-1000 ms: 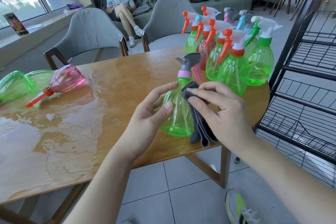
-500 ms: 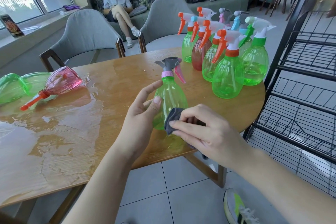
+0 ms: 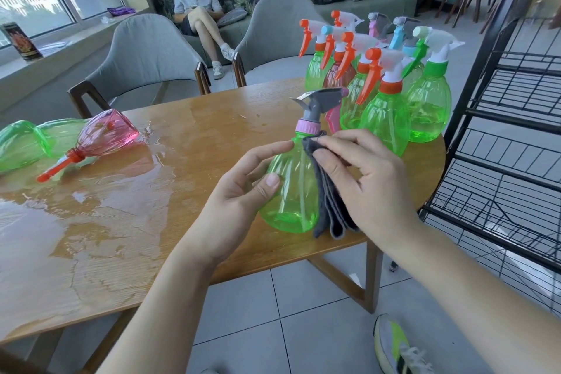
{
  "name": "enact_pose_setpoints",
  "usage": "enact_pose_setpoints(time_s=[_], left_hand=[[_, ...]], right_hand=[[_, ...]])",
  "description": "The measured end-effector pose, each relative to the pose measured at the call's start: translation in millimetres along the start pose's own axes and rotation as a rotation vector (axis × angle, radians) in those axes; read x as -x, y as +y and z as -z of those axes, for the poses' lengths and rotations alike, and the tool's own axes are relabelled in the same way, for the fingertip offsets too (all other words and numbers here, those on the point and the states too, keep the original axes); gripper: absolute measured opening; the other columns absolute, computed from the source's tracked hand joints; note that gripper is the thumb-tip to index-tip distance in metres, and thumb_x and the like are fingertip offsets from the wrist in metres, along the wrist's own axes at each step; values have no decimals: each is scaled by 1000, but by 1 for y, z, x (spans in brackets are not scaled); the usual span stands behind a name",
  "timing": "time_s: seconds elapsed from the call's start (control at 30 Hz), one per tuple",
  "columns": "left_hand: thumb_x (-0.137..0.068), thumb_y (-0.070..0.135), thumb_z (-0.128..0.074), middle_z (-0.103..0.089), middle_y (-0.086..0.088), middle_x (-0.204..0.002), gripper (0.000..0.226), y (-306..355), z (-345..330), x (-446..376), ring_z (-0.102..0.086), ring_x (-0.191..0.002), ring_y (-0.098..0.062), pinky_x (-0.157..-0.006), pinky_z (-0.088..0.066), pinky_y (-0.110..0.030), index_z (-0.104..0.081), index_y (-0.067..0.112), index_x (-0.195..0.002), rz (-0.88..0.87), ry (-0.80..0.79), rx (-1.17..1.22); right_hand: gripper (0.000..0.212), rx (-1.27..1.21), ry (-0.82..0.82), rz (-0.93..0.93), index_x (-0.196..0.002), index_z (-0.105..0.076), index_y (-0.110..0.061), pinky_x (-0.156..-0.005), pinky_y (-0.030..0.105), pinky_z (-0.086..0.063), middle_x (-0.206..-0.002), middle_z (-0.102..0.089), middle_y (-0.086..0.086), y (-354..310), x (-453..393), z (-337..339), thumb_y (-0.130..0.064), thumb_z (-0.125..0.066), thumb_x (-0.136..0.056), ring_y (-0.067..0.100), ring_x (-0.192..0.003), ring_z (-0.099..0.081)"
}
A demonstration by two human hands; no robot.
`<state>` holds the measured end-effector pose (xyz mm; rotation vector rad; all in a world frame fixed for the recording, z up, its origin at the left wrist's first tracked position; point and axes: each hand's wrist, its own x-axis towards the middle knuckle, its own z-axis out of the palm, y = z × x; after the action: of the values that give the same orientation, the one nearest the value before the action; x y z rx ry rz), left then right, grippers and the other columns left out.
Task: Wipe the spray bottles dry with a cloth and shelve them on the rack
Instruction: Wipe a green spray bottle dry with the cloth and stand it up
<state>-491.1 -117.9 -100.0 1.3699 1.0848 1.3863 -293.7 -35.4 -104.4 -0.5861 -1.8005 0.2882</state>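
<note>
My left hand (image 3: 243,191) grips a green spray bottle (image 3: 291,197) with a grey trigger head and a lilac collar, upright above the near edge of the wooden table (image 3: 188,136). My right hand (image 3: 370,185) presses a folded grey cloth (image 3: 329,209) against the bottle's right side, near its neck. Several upright spray bottles (image 3: 385,118), mostly green with orange or white triggers, stand grouped at the table's right end. The black wire rack (image 3: 516,143) stands to the right of the table.
A pink bottle (image 3: 106,133) and green bottles (image 3: 21,146) lie on their sides at the table's left, in a wide puddle (image 3: 91,209). Two grey chairs (image 3: 145,61) stand behind the table. A person (image 3: 197,15) sits on a sofa beyond. My shoe (image 3: 397,346) shows below.
The cloth went down to the bottle's lower body half a second ago and is now back up by the neck. The bottle has turned, its trigger head now pointing right.
</note>
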Motion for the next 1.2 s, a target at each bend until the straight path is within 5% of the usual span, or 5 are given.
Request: enact_pose_setpoints(time_s=[0.53,0.77,1.0,1.2], left_hand=[[-102,18,-51,-65,-11,-143,38,6,-11,-2,-64,-125,-28,-102,-50,-43,-66,21,-136,36,70,95],[-94,38,-70,-68,4,-103,32,6,-15,-5,-60,-100,-23,-85,-49,-40,-68,39,-126,-12,214,-29],[-95,39,-67,-65,-17,-108,36,3,-11,-6,-60,-102,-35,-91,-42,-57,-65,34,-131,31,300,48],[-102,41,-62,-69,-14,-119,33,0,-9,-4,-63,-108,-34,-104,-44,-64,-62,37,-135,12,185,-26]], right_hand=[[24,-59,-105,56,-116,-78,-6,-86,25,-53,-103,-66,9,-2,9,-2,-19,-68,-99,15,-94,-63],[18,-26,-323,269,-111,-80,-6,-85,21,-45,-102,-62,8,-5,24,-1,-16,-71,-100,21,-87,-58],[20,41,-257,305,-113,-80,-6,-84,30,-53,-101,-68,9,7,30,1,-18,-70,-101,22,-88,-64],[19,-7,-152,178,-112,-80,-7,-84,30,-54,-103,-68,9,3,24,-3,-15,-73,-98,21,-88,-66]])
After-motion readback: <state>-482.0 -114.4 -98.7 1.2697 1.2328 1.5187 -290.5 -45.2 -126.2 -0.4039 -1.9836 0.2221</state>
